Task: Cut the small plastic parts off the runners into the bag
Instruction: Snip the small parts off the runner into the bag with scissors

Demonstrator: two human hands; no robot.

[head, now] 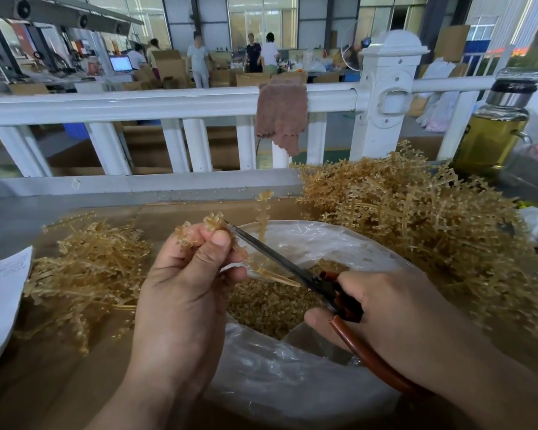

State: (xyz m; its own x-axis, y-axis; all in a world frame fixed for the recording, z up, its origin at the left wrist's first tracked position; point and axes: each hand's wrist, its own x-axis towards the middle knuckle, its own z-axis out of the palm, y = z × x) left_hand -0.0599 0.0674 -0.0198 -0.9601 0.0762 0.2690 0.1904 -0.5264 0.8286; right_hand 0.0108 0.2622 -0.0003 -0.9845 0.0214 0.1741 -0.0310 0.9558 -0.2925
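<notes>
My left hand pinches an amber plastic runner with small parts along its branches, held over the clear plastic bag. My right hand grips red-handled scissors, whose blades point up and left, with their tip at the parts beside my left thumb. Inside the bag lies a heap of cut small parts.
A tall pile of uncut runners fills the right side. Stripped runners lie at the left beside a white paper. A white railing with a hanging cloth runs behind; a glass bottle stands far right.
</notes>
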